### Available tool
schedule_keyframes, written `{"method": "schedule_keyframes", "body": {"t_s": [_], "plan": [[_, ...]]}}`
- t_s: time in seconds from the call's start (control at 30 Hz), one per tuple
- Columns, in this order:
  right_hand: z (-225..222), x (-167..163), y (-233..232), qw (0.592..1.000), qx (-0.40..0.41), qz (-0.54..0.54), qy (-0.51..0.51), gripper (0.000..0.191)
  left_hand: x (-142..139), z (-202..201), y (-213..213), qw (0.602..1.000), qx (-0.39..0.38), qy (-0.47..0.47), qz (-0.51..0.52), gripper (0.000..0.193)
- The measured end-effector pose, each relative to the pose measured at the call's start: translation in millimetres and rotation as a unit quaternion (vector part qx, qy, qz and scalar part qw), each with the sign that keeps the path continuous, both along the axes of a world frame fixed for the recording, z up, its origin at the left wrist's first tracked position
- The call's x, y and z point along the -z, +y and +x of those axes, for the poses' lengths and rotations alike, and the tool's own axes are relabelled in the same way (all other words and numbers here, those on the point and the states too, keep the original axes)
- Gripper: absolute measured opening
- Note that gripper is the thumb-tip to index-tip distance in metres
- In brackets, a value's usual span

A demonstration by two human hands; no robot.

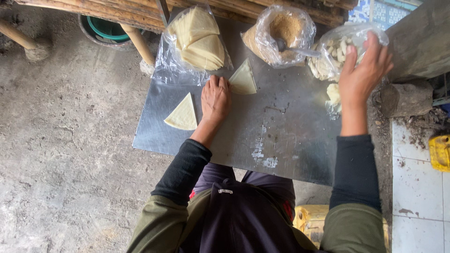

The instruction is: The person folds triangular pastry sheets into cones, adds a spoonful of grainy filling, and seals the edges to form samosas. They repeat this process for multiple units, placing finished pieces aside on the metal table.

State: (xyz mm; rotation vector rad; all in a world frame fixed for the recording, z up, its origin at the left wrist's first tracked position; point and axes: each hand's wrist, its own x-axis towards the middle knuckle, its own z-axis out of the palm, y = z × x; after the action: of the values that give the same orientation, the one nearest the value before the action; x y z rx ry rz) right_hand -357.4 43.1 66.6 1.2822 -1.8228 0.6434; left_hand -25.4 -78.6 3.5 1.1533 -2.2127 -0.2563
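Note:
My left hand (215, 99) lies flat on a metal tray (281, 136), its fingertips touching a pale triangular dough wrapper (243, 79). A second triangular wrapper (183, 115) lies to its left on the tray. My right hand (364, 70) reaches into a clear plastic bag of pale sliced pieces (333, 51) at the tray's far right; whether its fingers hold a piece is hidden. A few pale pieces (333, 92) lie on the tray below that bag.
A clear bag with a stack of wrappers (197, 40) sits at the tray's far left. A bag of brown powder (285, 30) with a spoon stands between the bags. Bamboo poles (93, 11), a green bucket (105, 29) and yellow containers (439, 152) surround the tray.

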Motion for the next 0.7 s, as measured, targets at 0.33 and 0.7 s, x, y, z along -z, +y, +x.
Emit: {"method": "schedule_keyframes", "body": {"t_s": [0.33,0.7], "plan": [[186,49,-25,0.927,-0.311,0.202,-0.061,0.025,-13,1,-1,0.998,-0.035,0.04,0.036,0.021],[202,47,-50,0.928,-0.281,0.2,-0.139,0.015,-3,0,0,1.0,0.017,-0.024,-0.009,0.013]]}}
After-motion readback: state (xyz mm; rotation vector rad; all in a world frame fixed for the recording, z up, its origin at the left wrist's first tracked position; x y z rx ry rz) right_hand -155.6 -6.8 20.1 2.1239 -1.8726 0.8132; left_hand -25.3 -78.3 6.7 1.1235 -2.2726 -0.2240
